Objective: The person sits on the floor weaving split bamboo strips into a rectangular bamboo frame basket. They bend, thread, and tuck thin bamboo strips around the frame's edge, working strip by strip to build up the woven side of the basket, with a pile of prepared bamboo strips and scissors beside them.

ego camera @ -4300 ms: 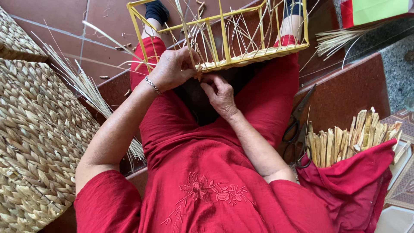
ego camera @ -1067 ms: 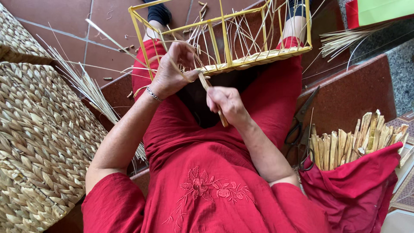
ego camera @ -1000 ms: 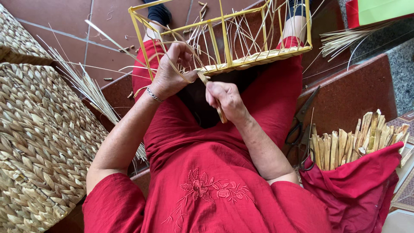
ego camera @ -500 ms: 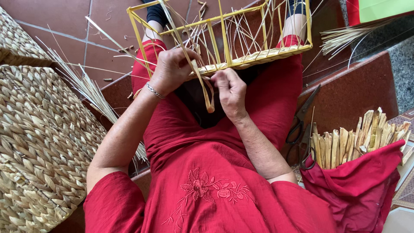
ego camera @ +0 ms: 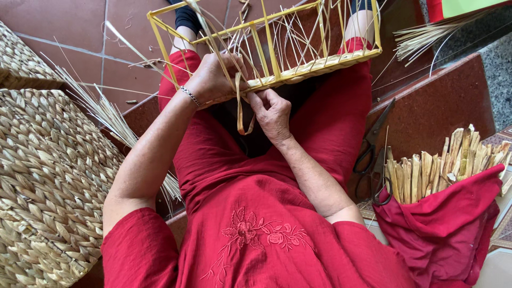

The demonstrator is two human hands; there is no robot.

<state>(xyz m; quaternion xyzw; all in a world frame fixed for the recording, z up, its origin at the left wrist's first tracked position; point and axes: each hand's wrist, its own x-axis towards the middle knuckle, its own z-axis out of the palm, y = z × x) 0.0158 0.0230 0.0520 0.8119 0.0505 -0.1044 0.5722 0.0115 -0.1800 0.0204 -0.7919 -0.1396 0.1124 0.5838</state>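
The left hand (ego camera: 213, 80) is closed over the near rail of the frame (ego camera: 277, 69) – a yellow wire box resting across the red-clad lap, its long axis running left to right and tilting up toward the right. Just beside it, the right hand (ego camera: 272, 112) has its fingers pinched up at the same rail, where a strip (ego camera: 241, 106) of pale straw hangs down in a narrow loop between the two hands. The strip's long axis is near vertical, so it crosses the rail almost at a right angle; its upper end lies under the left thumb, and its curled lower end sits nearer the right hand, just left of those fingers. It looks flat, dry and tan, like the woven band already wrapped along the rail to the right (thin reeds stand up inside the frame). Well off to the right, scissors (ego camera: 373, 154) lie on the red step beside a bundle (ego camera: 442, 165) of cut straw pieces in red cloth – a woven basket (ego camera: 48, 181) sits at the left.
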